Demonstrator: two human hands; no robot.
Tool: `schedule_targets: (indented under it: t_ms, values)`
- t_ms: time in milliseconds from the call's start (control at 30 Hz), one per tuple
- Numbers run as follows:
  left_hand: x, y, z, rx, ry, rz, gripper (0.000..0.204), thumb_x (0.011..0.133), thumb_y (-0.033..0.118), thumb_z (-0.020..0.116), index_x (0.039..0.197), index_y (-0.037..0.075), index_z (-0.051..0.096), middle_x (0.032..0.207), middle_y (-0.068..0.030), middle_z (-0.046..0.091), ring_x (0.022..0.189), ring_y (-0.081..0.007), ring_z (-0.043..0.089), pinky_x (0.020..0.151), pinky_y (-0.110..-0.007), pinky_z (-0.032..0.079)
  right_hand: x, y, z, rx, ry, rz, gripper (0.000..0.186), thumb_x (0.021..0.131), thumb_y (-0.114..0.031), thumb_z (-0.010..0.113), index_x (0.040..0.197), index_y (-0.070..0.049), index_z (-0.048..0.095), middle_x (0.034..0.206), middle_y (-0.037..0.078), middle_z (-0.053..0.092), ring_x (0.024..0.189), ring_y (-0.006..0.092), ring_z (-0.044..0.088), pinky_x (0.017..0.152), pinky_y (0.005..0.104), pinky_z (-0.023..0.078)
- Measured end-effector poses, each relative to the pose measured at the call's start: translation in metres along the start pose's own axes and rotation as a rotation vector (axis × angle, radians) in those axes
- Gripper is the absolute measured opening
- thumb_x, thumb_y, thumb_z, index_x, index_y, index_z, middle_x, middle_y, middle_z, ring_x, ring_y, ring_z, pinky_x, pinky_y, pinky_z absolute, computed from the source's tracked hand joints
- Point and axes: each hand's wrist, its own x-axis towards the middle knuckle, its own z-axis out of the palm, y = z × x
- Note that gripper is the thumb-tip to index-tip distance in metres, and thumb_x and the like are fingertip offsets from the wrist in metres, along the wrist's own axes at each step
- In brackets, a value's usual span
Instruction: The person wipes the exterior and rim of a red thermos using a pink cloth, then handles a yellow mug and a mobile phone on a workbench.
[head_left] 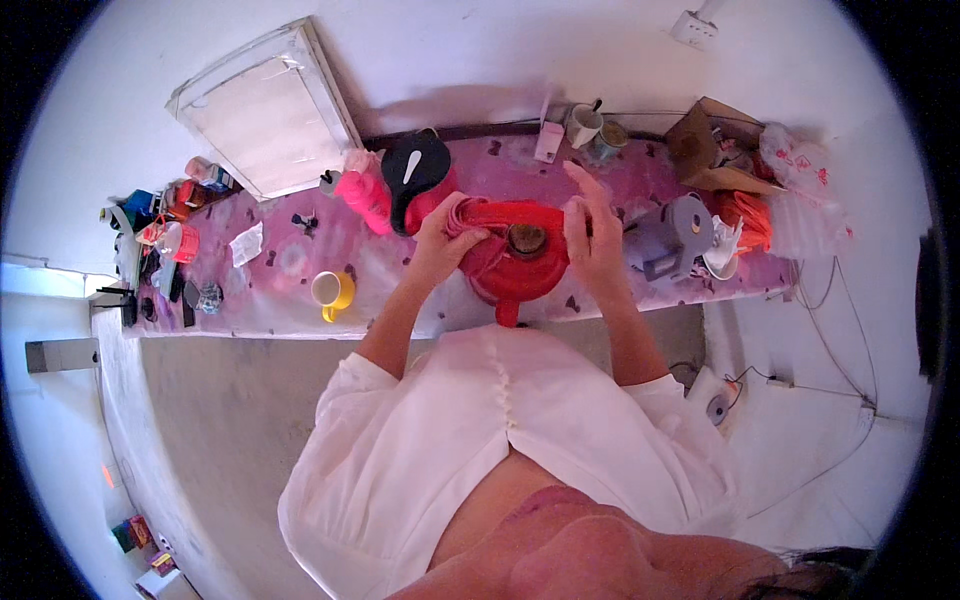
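Note:
A red thermos flask [540,280] stands upright near the table's front edge, straight before me. A brown cork-like stopper [527,238] sits in its top, and a red handle [515,212] spans the far side. My left hand [440,245] is closed on a folded pink cloth [468,216], pressed against the handle's left end. At the other end my right hand [595,235] grips the flask's handle, thumb against the red part, one finger stretched upward. What lies under the right fingers is partly hidden.
Left of the flask are a black-lidded pink bottle [417,165] and a yellow mug [333,291]. A grey-purple jug [670,237] and a cardboard box [705,150] stand to the right. A white-framed panel [265,110] leans on the wall; small items crowd the table's left end.

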Motion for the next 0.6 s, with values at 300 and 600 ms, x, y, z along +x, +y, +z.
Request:
schedule_targets:
  t_ms: [300, 600]
  values:
    - [0.035, 0.095, 0.019, 0.679, -0.195, 0.298, 0.052, 0.084, 0.044, 0.077, 0.111, 0.002, 0.061, 0.095, -0.0149, 0.068, 0.091, -0.0306, 0.068, 0.082, -0.037, 0.054, 0.003, 0.004, 0.002, -0.032, 0.002, -0.126, 0.044, 0.102, -0.009, 0.049, 0.146, -0.007, 0.047, 0.085, 0.012, 0.065, 0.067, 0.0213, 0.061, 0.065, 0.0344, 0.05]
    - [0.05, 0.114, 0.071, 1.017, -0.16, 0.459, 0.063, 0.085, 0.069, 0.058, 0.083, 0.006, 0.061, 0.077, -0.0108, 0.065, 0.077, -0.0283, 0.068, 0.07, -0.04, 0.053, -0.006, 0.008, -0.004, 0.102, 0.001, 0.013, 0.059, 0.099, -0.032, 0.064, 0.15, -0.012, 0.042, 0.084, 0.008, 0.065, 0.073, 0.0214, 0.064, 0.068, 0.0343, 0.052]
